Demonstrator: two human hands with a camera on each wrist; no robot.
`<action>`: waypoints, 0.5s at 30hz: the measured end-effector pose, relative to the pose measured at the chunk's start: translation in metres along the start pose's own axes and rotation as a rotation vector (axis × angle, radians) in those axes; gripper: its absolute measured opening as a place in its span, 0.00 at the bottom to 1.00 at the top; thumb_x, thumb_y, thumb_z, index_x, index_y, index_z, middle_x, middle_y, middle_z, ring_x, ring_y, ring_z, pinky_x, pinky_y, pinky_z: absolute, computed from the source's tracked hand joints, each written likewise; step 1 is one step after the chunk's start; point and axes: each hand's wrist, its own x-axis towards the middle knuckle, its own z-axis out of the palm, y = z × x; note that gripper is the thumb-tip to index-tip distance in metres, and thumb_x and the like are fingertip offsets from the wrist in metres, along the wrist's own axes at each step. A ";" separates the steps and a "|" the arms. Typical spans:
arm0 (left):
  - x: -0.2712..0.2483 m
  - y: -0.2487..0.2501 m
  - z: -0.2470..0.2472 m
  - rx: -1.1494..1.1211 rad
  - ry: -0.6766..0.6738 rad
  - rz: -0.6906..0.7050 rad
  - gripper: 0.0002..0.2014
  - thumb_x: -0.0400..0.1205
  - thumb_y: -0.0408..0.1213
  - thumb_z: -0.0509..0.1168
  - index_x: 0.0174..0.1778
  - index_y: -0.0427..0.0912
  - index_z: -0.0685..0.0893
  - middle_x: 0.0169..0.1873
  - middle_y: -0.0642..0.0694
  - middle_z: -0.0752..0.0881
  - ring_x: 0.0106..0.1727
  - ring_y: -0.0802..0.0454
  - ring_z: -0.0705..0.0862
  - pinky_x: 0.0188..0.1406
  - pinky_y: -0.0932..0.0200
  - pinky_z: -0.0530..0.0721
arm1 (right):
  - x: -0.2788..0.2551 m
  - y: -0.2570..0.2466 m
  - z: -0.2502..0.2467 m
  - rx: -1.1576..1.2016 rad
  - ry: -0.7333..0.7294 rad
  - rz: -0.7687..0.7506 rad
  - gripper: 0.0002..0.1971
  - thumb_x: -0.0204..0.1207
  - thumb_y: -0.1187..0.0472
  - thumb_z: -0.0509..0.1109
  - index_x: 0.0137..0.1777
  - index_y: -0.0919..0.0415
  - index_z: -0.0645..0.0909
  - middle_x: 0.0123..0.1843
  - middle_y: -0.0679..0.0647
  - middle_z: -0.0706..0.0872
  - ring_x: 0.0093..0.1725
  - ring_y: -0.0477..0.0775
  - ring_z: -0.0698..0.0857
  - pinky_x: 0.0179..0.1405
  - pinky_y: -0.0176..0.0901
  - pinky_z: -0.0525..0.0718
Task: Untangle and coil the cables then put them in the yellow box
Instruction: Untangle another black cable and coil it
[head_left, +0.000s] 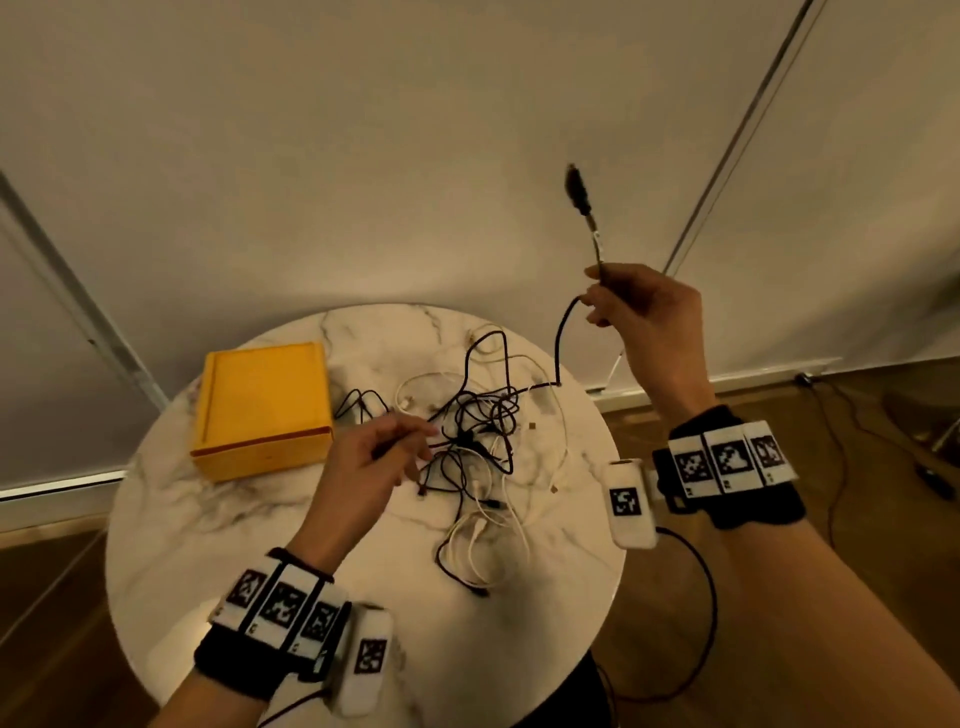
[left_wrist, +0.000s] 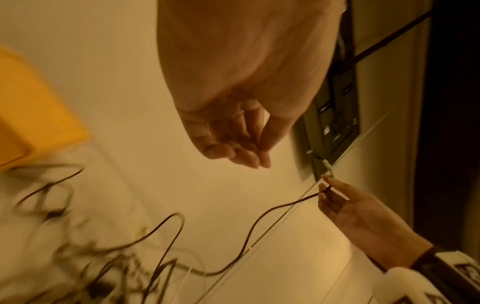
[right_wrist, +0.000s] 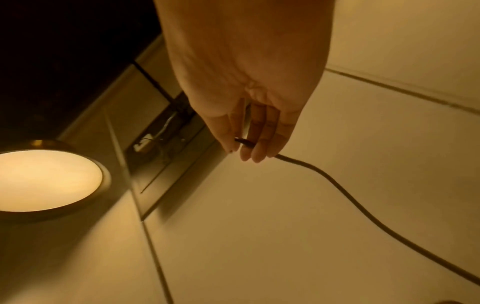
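Drawing one black lead free

Nearest the body, left hand (head_left: 382, 452) pinches a black strand over the tangle (head_left: 478, 431) on the table (head_left: 171, 519). Beyond, right hand (head_left: 644, 306) grips the black cable (head_left: 560, 343), lifted. Pull slowly, pinning the knot. Yellow box (head_left: 262, 408) sits closed, far left

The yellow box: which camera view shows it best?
The head view. There the whole yellow box is sharp, closed, lying on the table left of the tangled cables. The left wrist view shows only a blurred yellow corner. The right wrist view does not show it.
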 end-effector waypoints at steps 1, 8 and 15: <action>0.001 0.015 -0.007 -0.011 0.062 0.070 0.12 0.83 0.25 0.63 0.45 0.45 0.88 0.31 0.46 0.88 0.30 0.52 0.82 0.29 0.59 0.76 | -0.001 -0.010 0.005 -0.011 -0.033 -0.025 0.09 0.77 0.68 0.72 0.54 0.59 0.87 0.44 0.55 0.91 0.39 0.50 0.87 0.41 0.36 0.86; -0.010 0.080 -0.024 0.559 0.117 0.680 0.19 0.75 0.29 0.65 0.63 0.44 0.83 0.62 0.54 0.83 0.66 0.55 0.79 0.64 0.61 0.73 | -0.046 -0.009 0.060 -0.340 -0.583 -0.225 0.07 0.74 0.60 0.77 0.52 0.56 0.90 0.39 0.45 0.88 0.35 0.43 0.82 0.36 0.34 0.77; -0.013 0.020 -0.013 0.336 -0.183 0.120 0.12 0.74 0.43 0.63 0.39 0.38 0.86 0.27 0.38 0.80 0.32 0.43 0.80 0.30 0.47 0.69 | -0.090 0.010 0.078 -0.234 -0.649 -0.211 0.06 0.72 0.58 0.79 0.45 0.59 0.89 0.42 0.45 0.90 0.43 0.42 0.87 0.44 0.39 0.85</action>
